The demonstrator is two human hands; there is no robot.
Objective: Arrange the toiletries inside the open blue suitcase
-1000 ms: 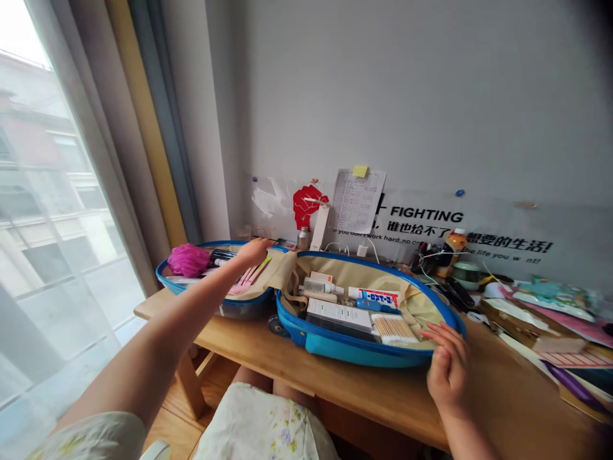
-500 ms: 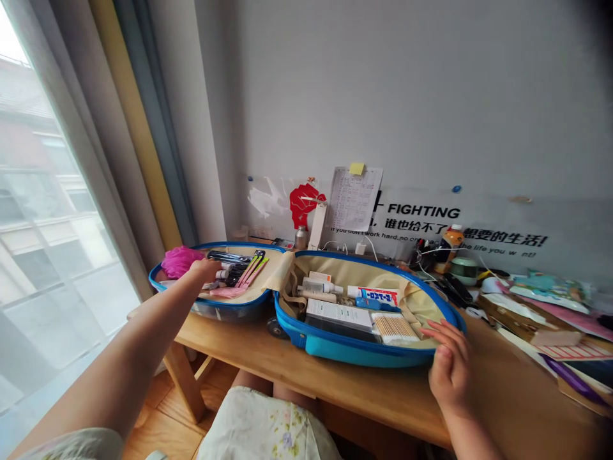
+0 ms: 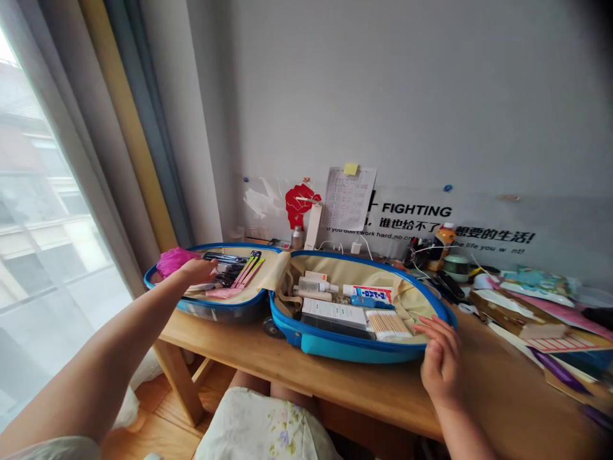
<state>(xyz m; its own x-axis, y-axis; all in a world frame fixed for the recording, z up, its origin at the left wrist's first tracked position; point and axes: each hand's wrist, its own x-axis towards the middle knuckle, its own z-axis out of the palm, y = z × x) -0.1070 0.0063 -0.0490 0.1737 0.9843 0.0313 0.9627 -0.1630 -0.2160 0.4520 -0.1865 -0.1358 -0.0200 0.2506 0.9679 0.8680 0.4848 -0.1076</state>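
Note:
A blue oval suitcase lies open on the wooden desk (image 3: 364, 393), its left half (image 3: 215, 312) and right half (image 3: 345, 348) side by side. My left hand (image 3: 195, 271) reaches into the left half and rests palm down on its contents, next to a pink bath puff (image 3: 170, 260) and a bundle of pens (image 3: 244, 268). My right hand (image 3: 439, 361) is open, its fingers spread against the right half's rim. That half holds a long white box (image 3: 335, 313), a pack of cotton swabs (image 3: 390, 324) and a toothpaste box (image 3: 371, 292).
Papers, books and packets (image 3: 531, 313) crowd the desk's right side. An orange-capped bottle (image 3: 445, 235) and cables stand by the wall, which has a pinned sheet (image 3: 348, 198). Curtains (image 3: 119, 128) and a window (image 3: 43, 230) are on the left. My lap is below the desk edge.
My left hand has drawn back from the far side of the left half toward the pink puff. The right hand has barely moved. The view has shifted slightly.

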